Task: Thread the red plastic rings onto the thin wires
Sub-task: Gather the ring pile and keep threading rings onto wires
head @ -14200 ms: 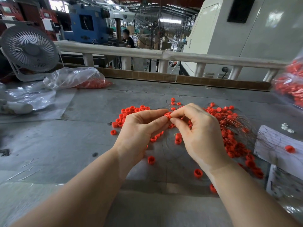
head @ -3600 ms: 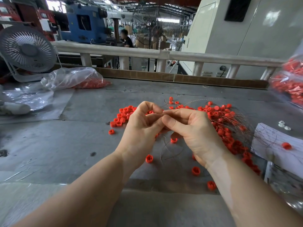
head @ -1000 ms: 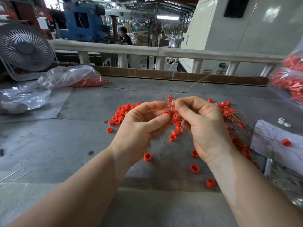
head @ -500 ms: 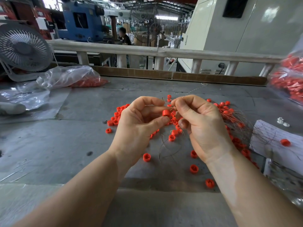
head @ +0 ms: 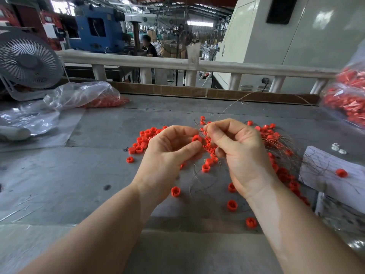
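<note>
Over the grey table (head: 59, 175) the left hand (head: 167, 155) pinches one red ring (head: 196, 138) between thumb and forefinger, while the right hand (head: 241, 153), just beside it, has its fingertips pressed together on a thin wire (head: 233, 103) that arcs up and away toward the far edge. More loose red rings (head: 144, 141) lie scattered on the table under and around both hands, and a tangle of wires already carrying rings (head: 282, 155) spreads to the right, reaching onto a white sheet of paper (head: 324, 163); a clear plastic bag (head: 79, 95) and a small fan (head: 27, 60) sit at the far left
</note>
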`<state>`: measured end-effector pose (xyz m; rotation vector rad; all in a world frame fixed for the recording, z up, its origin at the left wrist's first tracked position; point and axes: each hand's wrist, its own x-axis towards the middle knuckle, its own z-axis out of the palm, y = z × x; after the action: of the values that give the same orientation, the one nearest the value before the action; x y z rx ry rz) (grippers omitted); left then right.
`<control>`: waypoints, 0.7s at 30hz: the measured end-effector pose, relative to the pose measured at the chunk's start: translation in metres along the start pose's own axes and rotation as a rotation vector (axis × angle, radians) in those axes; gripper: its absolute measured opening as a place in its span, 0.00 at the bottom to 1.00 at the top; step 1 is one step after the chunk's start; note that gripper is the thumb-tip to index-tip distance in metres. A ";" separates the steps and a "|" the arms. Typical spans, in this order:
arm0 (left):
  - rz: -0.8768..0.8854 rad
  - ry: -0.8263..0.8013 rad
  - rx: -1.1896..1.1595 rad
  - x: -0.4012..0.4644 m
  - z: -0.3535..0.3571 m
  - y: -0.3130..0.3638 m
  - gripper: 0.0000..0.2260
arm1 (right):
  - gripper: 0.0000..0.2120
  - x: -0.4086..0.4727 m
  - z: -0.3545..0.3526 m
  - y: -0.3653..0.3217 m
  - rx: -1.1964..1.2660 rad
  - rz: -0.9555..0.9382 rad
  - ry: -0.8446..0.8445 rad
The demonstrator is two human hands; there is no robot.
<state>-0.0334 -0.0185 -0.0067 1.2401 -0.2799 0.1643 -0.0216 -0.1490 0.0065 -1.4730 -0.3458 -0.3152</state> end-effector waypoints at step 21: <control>-0.157 0.106 0.078 0.003 -0.002 -0.003 0.06 | 0.07 0.005 -0.004 0.004 -0.012 0.180 0.173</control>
<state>-0.0295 -0.0175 -0.0091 1.3204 -0.0839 0.1057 -0.0150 -0.1529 0.0052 -1.4655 -0.0718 -0.2970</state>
